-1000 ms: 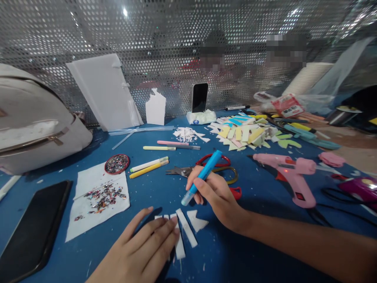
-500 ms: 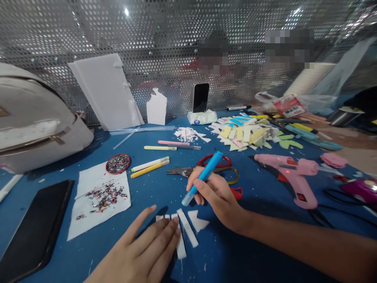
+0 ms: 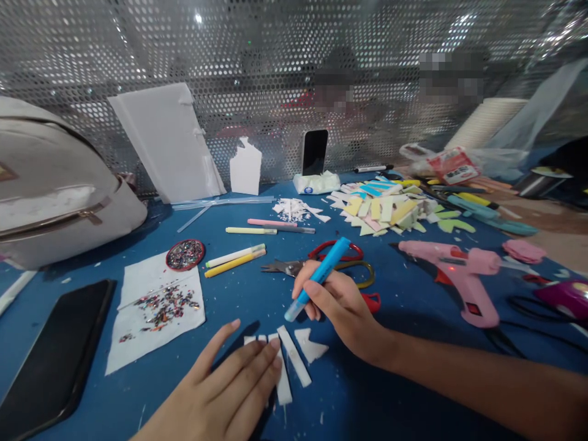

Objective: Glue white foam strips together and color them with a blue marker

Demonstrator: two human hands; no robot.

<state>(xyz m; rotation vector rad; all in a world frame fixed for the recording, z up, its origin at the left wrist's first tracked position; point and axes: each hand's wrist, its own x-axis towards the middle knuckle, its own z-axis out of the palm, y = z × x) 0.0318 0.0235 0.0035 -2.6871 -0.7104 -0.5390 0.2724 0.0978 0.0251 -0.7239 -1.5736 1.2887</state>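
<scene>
A blue marker (image 3: 324, 269) is held by my right hand (image 3: 344, 306), slanted with its pale, see-through end down and to the left above the table. My left hand (image 3: 229, 386) lies flat, fingers stretched out, over several white foam strips (image 3: 283, 386) and partly hides them. Just right of those fingers lies another white strip (image 3: 294, 357), and beside it a notched white piece (image 3: 310, 346). Behind my right hand are pliers (image 3: 280, 267) and red-handled scissors (image 3: 337, 248), both partly covered by the hand.
Left are a black phone (image 3: 55, 355), a white sheet (image 3: 184, 324) with glitter bits, and a backpack (image 3: 59, 184). More markers (image 3: 236, 260) lie mid-table. A pink glue gun (image 3: 454, 269) sits right, below a pile of coloured foam scraps (image 3: 386, 208). A perforated metal panel (image 3: 257, 49) stands behind.
Almost nothing differs. The whole view has shifted by a few pixels; both hands and the blue marker keep their places over the table.
</scene>
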